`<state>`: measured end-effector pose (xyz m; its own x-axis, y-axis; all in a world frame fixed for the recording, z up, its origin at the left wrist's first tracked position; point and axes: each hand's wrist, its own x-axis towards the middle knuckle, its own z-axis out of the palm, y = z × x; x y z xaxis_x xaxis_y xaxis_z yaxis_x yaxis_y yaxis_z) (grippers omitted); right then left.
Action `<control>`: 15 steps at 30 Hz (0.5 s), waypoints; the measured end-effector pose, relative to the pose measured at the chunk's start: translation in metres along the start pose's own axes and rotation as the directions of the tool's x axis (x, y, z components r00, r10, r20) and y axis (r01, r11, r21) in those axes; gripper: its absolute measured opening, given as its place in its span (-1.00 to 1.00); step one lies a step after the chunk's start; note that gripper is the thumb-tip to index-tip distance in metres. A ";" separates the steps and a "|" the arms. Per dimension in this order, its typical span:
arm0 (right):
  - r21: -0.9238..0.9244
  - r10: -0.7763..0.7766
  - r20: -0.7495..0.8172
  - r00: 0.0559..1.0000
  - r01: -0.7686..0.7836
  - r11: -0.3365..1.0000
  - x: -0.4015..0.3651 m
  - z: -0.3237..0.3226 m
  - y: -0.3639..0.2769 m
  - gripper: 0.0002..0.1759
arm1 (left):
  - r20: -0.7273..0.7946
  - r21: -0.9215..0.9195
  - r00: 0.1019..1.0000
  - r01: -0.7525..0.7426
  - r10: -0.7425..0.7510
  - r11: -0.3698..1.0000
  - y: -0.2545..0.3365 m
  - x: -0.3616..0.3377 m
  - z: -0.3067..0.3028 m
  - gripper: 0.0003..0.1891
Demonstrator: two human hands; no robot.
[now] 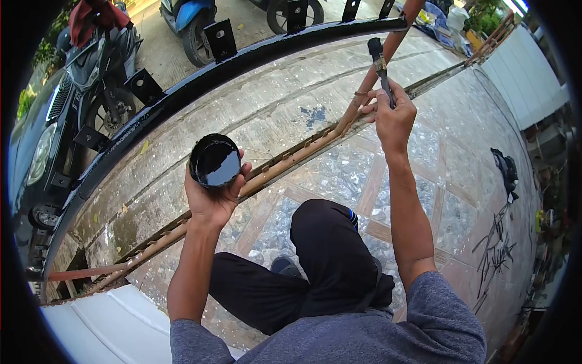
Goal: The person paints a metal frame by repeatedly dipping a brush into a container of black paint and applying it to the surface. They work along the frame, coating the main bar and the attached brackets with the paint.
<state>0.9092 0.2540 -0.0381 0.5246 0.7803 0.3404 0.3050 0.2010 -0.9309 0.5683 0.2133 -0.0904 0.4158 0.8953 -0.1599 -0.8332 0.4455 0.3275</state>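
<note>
Can (214,161) of black paint in left hand (209,197) — right hand (394,115) clamped on paintbrush (381,64), bristles up; hands apart.

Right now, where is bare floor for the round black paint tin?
Free: the grey concrete strip between the curved black metal beam and the rusty floor rail; the patterned tiles right of the right hand. Crowded: dark rods far right.

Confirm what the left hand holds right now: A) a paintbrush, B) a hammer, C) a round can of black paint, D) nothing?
C: the left hand cups a round can of black paint from below, while the right hand holds the paintbrush with its bristles up.
</note>
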 end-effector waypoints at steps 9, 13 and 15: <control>0.079 -0.352 0.424 0.835 0.353 0.932 -0.094 0.080 -0.028 -0.62 | -0.063 -0.116 0.993 -0.109 0.103 0.987 -0.003 0.008 0.003 -0.35; 0.069 -0.066 0.299 0.952 0.048 0.996 -0.042 0.042 -0.015 -0.67 | -0.107 -0.103 0.984 -0.156 0.145 0.982 -0.003 0.006 0.006 -0.38; 0.053 0.024 0.083 0.996 -0.028 0.998 -0.019 0.019 -0.009 -0.68 | -0.094 -0.095 0.981 -0.178 0.170 0.979 -0.004 0.007 0.007 -0.37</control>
<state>0.8813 0.2486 -0.0391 0.4644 0.8311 0.3058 0.2478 0.2096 -0.9459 0.5769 0.2181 -0.0867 0.2322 0.9541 -0.1890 -0.9247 0.2768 0.2613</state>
